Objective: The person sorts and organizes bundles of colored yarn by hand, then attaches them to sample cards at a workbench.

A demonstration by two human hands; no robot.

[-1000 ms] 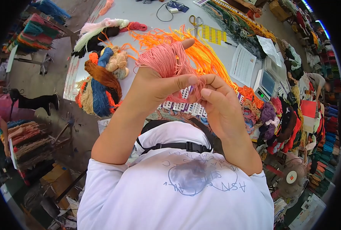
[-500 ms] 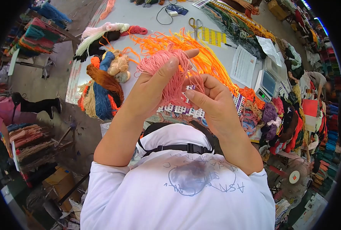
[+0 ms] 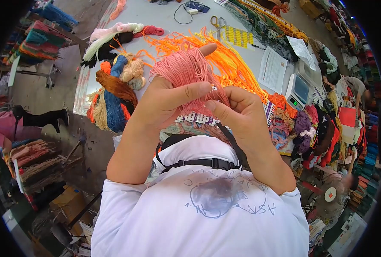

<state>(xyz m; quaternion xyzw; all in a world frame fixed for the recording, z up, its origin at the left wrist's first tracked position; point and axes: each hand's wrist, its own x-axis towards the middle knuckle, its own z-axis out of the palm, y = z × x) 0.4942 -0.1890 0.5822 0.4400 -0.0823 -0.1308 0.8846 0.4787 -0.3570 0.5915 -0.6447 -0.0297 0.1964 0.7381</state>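
A bundle of pink yarn (image 3: 186, 70) is held up above the table's near edge. My left hand (image 3: 167, 100) grips it from the left, thumb across the strands and forefinger up behind the top. My right hand (image 3: 235, 113) pinches the lower strands of the same pink yarn between thumb and fingers. Under the hands lies a pale card (image 3: 199, 118) wound with yarn samples, partly hidden by them.
Orange yarn strands (image 3: 224, 58) spread over the grey table (image 3: 164, 17). Mixed yarn hanks (image 3: 113, 92) lie at the left, scissors (image 3: 218, 22), papers (image 3: 271, 68) and a scale (image 3: 297, 90) at the right. Another person (image 3: 10, 122) bends at far left.
My left thumb has come down across the pink yarn. My right hand has closed in on the lower strands, and both hands sit slightly higher and closer together.
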